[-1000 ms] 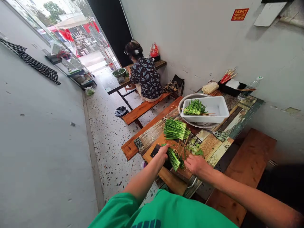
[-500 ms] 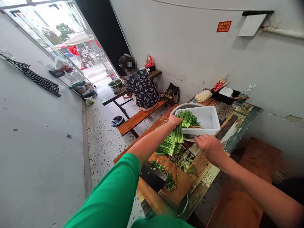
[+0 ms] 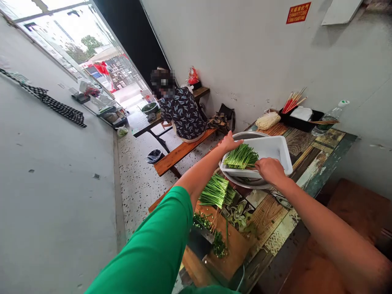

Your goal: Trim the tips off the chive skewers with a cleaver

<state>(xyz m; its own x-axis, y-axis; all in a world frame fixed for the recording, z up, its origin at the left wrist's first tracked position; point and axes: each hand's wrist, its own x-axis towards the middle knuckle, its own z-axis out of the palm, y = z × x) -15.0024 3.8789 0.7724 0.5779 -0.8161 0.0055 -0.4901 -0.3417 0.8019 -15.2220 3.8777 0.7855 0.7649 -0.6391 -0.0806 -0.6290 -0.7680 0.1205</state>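
Cut green chives on thin wooden skewers (image 3: 241,157) lie in the left part of a white plastic tray (image 3: 280,153). My left hand (image 3: 230,143) is open at the tray's left end, thumb and fingers apart, beside the chives. My right hand (image 3: 271,169) is closed at the tray's near edge, pinching the stick ends of the skewers. Below the tray sits a round metal basin (image 3: 249,182). A second pile of skewered chives (image 3: 214,192) rests on the near side, its sticks pointing towards me over a wooden cutting board (image 3: 237,245).
A cleaver (image 3: 200,241) and chopped greens (image 3: 219,245) lie on the board. Wilted leaves (image 3: 240,214) are beside it. Noodle-like food in a bag (image 3: 268,120), a black box (image 3: 301,122) with sticks and a plastic bottle (image 3: 330,118) stand behind. A person (image 3: 183,112) sits at another table.
My left hand has let go of its chive bunch, which now lies in the tray, and has opened. My right hand has moved up and left onto the skewer ends.
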